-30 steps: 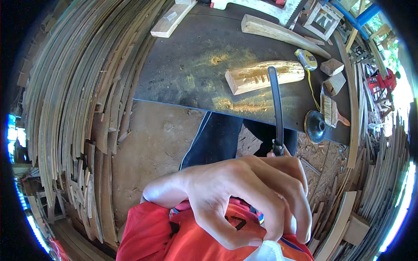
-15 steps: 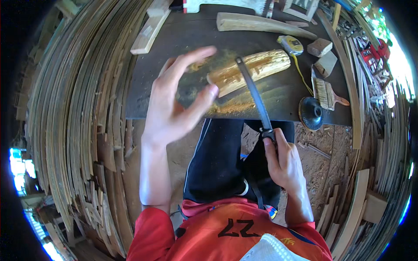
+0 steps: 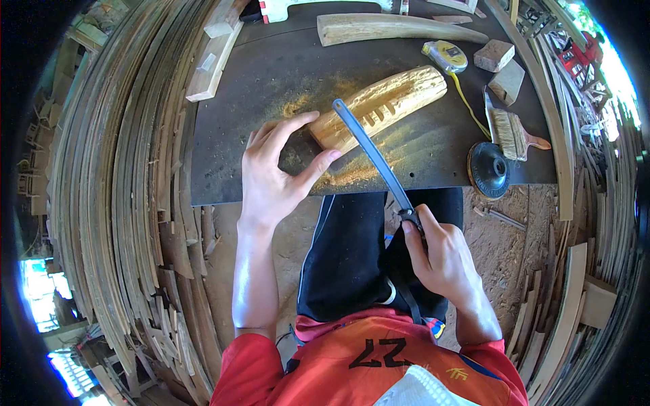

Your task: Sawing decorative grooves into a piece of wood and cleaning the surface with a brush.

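A split piece of wood (image 3: 406, 96) with several short notches cut in its face lies slantwise on the dark table. At its near left end is my left hand (image 3: 274, 169). The thumb and forefinger bracket that end, their tips against its two sides, while the palm stays off it. My right hand (image 3: 443, 257) is closed around the black handle of a small saw (image 3: 376, 155) with a narrow, flat metal blade. The blade slants up to the left across the wood. Whether its edge presses into the wood, I cannot tell.
Sawdust (image 3: 352, 174) lies around the wood. A long curved wooden piece (image 3: 399, 28) stretches behind it. Rightward sit a yellow tape measure (image 3: 447, 55), wood blocks (image 3: 506, 82), a brush (image 3: 509, 135) and a black disc (image 3: 488, 170). Stacked planks (image 3: 115, 169) flank the table (image 3: 237, 145).
My left hand has come down to the wood's left end, its fingers closing in. The saw blade's tip has shifted left over the wood. The whole view has tilted slightly.
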Motion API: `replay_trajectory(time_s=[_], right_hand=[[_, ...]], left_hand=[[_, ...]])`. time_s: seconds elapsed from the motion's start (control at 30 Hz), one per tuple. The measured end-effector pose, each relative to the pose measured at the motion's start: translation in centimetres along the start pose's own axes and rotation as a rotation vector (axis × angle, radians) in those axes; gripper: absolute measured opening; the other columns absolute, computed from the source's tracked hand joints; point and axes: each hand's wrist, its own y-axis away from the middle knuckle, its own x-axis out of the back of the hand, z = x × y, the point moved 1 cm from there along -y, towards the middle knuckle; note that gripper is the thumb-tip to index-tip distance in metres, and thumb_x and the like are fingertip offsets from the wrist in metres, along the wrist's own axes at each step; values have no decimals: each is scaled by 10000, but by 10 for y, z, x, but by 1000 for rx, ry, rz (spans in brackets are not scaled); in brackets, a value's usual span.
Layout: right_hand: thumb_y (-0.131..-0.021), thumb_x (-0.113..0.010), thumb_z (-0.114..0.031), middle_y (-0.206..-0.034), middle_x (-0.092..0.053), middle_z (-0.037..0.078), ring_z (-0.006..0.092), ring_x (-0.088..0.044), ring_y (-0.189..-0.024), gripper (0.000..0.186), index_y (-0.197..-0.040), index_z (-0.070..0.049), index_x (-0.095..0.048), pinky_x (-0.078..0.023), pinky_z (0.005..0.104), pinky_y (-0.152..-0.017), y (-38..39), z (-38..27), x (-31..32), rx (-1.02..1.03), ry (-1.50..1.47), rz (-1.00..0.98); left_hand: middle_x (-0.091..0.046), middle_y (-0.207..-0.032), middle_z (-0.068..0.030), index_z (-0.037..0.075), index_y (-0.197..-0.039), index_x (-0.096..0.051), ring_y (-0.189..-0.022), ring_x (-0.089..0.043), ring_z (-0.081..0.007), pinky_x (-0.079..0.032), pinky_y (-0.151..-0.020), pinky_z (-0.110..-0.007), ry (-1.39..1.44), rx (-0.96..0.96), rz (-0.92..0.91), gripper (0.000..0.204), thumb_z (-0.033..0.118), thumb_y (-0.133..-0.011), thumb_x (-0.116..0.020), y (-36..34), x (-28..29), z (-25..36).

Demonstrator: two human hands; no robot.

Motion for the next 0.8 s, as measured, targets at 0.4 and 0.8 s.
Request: replay_trajectory(time_s=[0.4, 0.8], right_hand=[[-1045, -612, -180, -647, -622, 147, 380, -632, -532, 174, -1012, -32, -527, -479, 481, -488, -1, -23, -8, 61, 251, 38], [-1061, -577, -209, -617, -640, 148, 358, -663, -519, 197, -987, -33, -529, -524, 464, -470, -9, -42, -15, 81, 476, 133]], left_hand=[[-752, -1059, -193, -3, -1222, -736, -1015, -705, -331, -524, -957, -452, -157, -70, 6, 559, 341, -810, -892, 1, -2, -1], [-778, -1063, -161, 17, -1250, -740, -1007, -709, -279, -456, -945, -428, -251, -95, -24, 540, 390, -871, -833, 0, -3, 1]])
